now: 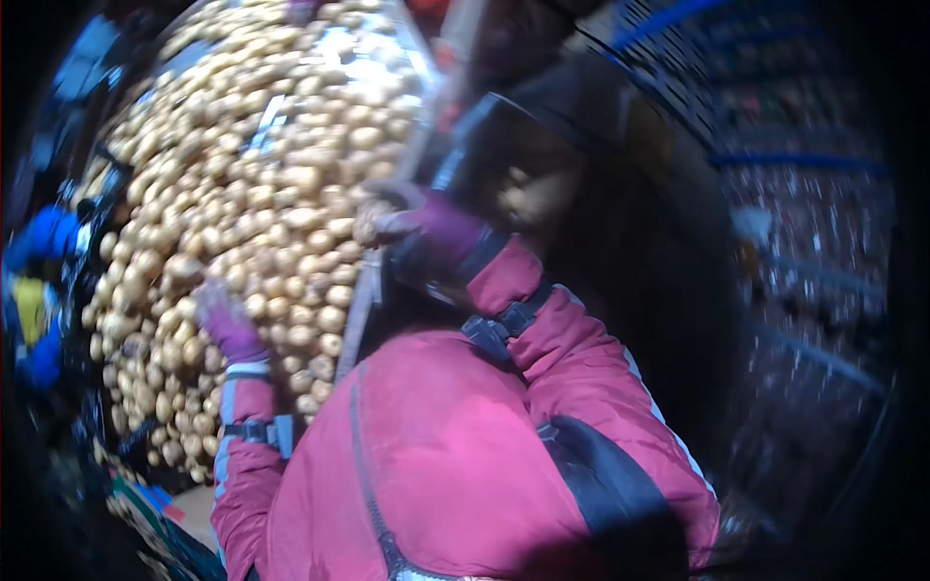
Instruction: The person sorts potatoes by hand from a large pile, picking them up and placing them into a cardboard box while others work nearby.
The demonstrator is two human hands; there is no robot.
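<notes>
- Reaching into the potatoes, left in the scene: your left hand, purple-covered, fingers against the near part of the pile; you cannot tell whether they grip one.
- Your right hand, also purple-covered, blurred, at the pile's right side, above the pale edging; fingers curled, their hold impossible to tell.
- Right of that hand: pale lumps in shadow.
- Nearest you: your pink jacket.
- Far right: blue-edged crates, dim.
</notes>
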